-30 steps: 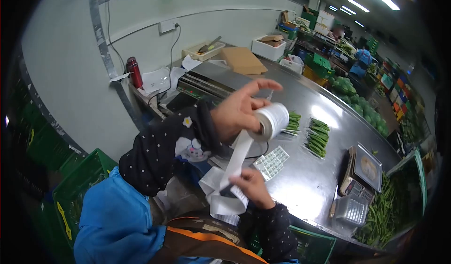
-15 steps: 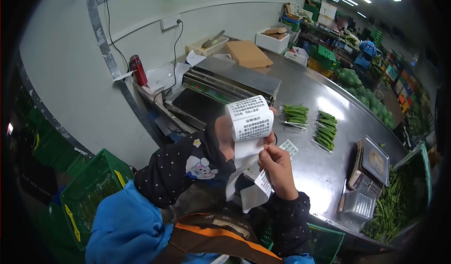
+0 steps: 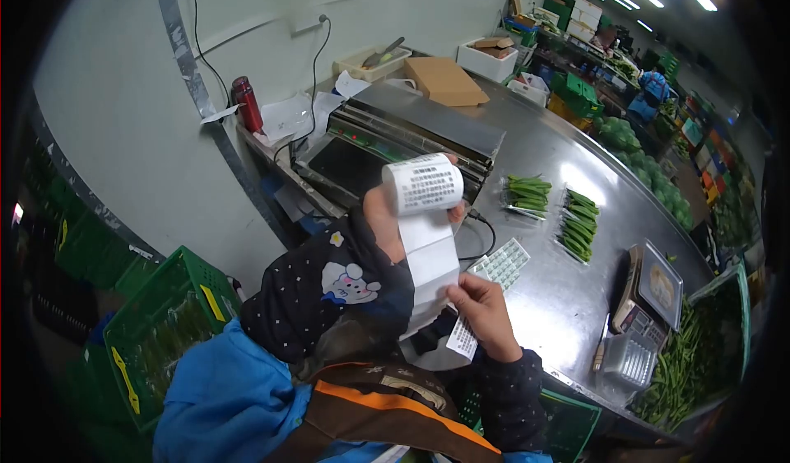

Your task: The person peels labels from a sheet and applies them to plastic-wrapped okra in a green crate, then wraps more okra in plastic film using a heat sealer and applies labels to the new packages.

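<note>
The white roll (image 3: pixel 424 187), dark print outside, sits slightly tilted; its strip (image 3: pixel 432 261) (mostly blank side showing) runs down below the roll, creased.

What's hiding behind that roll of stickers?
Part of the left hand shows behind the roll, with a metal machine beyond. The parts of both that the roll covers can't be seen.

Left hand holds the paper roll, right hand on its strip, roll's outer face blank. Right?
Not blank: the head view shows printed text on the outer face of the paper roll. The left hand holds it, right hand on its strip.
</note>
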